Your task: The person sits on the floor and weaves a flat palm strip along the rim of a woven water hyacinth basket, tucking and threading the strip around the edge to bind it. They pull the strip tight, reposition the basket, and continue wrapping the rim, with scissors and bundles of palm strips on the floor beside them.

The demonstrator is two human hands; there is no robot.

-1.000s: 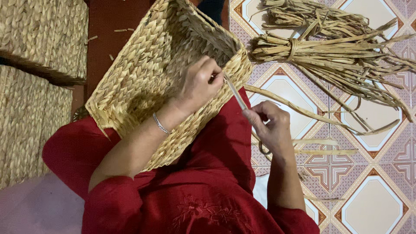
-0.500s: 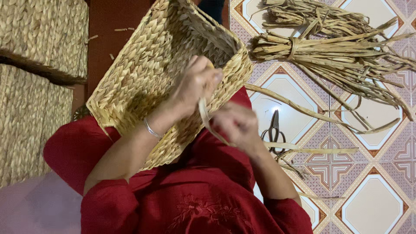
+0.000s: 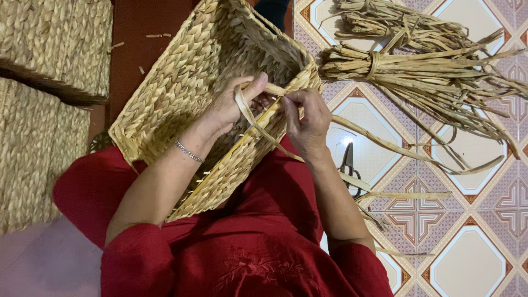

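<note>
So there's a woven basket [image 3: 181, 104] lying on the person's lap, tipped on its side with the open mouth facing up and to the right, resting against the red clothing. Left hand [image 3: 234, 107] is curled around a flat straw strip [image 3: 258, 129], thumb and fingers pinching it right at the basket's rim. Right hand [image 3: 308, 124] is just beside it, fingers closed on the same strip at the rim corner, so both hands are pretty much touching each other there. The strip loops down between them and trails off over the red fabric toward the tiled floor [image 3: 467, 264]. A thin silver bracelet [image 3: 188, 151] sits on the left wrist. On the tiles to the right there's a pair of scissors [image 3: 347, 165] near the right forearm, and further up a tied bundle of dried straw [image 3: 418, 66], well apart from the hands. More woven baskets [image 3: 49, 49] are stacked on the left
</note>
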